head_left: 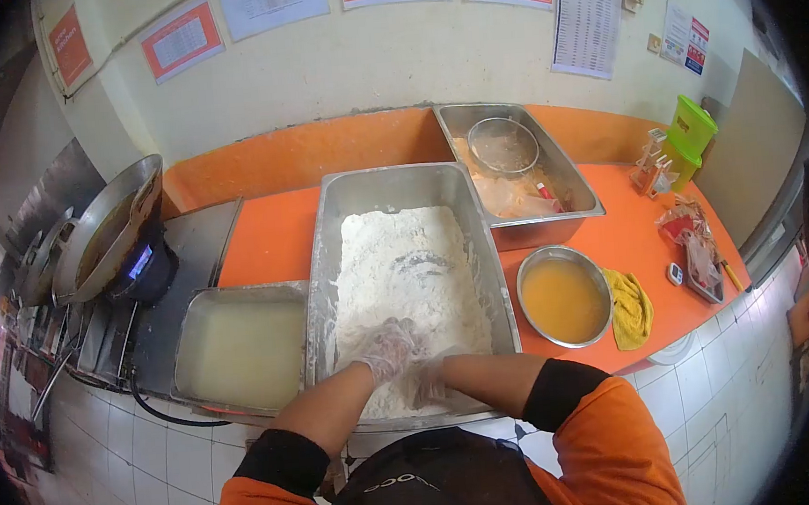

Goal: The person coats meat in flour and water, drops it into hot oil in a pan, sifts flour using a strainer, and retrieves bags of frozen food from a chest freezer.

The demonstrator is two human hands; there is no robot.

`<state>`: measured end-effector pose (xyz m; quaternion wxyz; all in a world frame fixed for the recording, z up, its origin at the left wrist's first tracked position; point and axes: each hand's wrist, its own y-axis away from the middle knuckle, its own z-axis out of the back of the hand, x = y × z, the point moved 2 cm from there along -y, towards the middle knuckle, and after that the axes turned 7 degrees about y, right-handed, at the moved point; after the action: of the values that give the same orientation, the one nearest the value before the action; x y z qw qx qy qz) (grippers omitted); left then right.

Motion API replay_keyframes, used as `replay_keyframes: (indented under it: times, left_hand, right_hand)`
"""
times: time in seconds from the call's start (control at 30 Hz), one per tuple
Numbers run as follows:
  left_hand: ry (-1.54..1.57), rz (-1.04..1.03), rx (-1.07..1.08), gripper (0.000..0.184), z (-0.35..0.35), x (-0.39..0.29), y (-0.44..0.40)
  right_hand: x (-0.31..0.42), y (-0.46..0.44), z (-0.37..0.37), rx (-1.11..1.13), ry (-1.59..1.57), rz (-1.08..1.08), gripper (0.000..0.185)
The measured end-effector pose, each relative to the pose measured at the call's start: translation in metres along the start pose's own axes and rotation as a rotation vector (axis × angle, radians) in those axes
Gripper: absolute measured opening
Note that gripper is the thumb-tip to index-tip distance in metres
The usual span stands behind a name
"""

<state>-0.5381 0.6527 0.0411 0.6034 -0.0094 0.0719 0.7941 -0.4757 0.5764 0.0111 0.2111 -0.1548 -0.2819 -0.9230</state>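
A deep metal tray (333,211) holds a bed of white flour (396,262). Both hands are at the near end of this tray, in clear plastic gloves. My left hand (388,347) rests on the flour, its fingers partly coated and blurred. Just to its right and nearer the front edge, my right hand (434,382) reaches down into the flour, with its fingers hidden. Whether either hand holds anything cannot be made out.
Left of the flour tray are a tray of cloudy liquid (242,348) and a large wok (108,231). To the right are a bowl of orange liquid (565,297), a yellow cloth (630,310), and a metal tray (553,231) with a sieve (504,146). Green containers (690,134) stand far right.
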Motion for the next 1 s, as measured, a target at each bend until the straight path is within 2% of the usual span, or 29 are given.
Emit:
replay_keyframes:
  times: [0.07,0.17,0.23,0.27,0.33,0.4,0.43,0.5,0.53,0.57,0.63,0.73,0.8,0.87,0.97,1.0]
  left_hand:
    - [0.044,-0.037,-0.007,0.025,0.005,0.008,0.000]
    - [0.193,0.061,0.002,0.020,0.040,0.009,0.013]
    - [0.296,0.153,0.029,0.020,0.031,0.025,0.016]
    - [0.349,0.198,0.045,0.022,0.027,0.029,0.016]
    - [0.142,0.123,0.196,0.019,0.036,0.022,0.018]
    - [0.269,0.111,0.259,0.019,0.033,0.027,0.019]
    - [0.504,0.139,0.242,0.020,0.027,0.039,0.022]
    - [0.604,0.249,0.231,0.024,0.021,0.045,0.022]
    - [0.466,0.328,0.237,0.027,0.034,0.035,0.023]
    - [0.325,0.404,0.244,0.029,0.041,0.029,0.024]
    - [0.339,0.297,0.331,0.031,0.038,0.025,0.023]
    - [0.215,-0.019,0.376,0.029,-0.017,0.044,0.019]
    - [0.088,-0.209,0.399,0.026,-0.026,0.048,0.016]
    - [-0.023,-0.327,0.449,0.024,-0.011,0.036,0.015]
    - [-0.134,-0.217,0.279,0.016,-0.017,0.036,0.014]
    - [-0.127,-0.213,0.242,0.016,-0.013,0.038,0.014]
  right_hand:
    - [-0.011,0.008,0.012,0.060,0.063,-0.054,0.021]
    - [-0.032,0.023,0.042,0.151,0.182,-0.195,0.023]
    - [-0.043,0.036,0.062,0.136,0.243,-0.303,0.024]
    - [-0.049,0.038,0.065,-0.019,0.211,-0.332,0.026]
    - [-0.059,0.043,0.071,-0.332,0.139,-0.376,0.030]
    - [-0.054,0.040,0.075,-0.418,-0.011,-0.318,0.029]
    - [-0.052,0.040,0.077,-0.463,-0.084,-0.288,0.029]
    - [-0.080,0.011,0.041,-0.621,-0.060,-0.255,0.025]
    - [-0.077,0.008,0.038,-0.702,-0.049,-0.238,0.023]
    - [-0.076,0.001,0.033,-0.551,0.047,-0.244,0.024]
    - [-0.040,0.004,0.057,-0.244,0.238,-0.251,0.027]
    - [-0.053,-0.019,0.031,-0.217,-0.138,0.129,0.027]
    - [-0.020,-0.001,0.053,-0.189,-0.033,-0.069,0.030]
    - [-0.022,-0.016,0.028,-0.382,-0.093,-0.040,0.029]
    - [-0.033,0.007,0.059,-0.072,0.185,-0.170,0.030]
    - [-0.029,0.018,0.065,-0.091,0.192,-0.156,0.030]
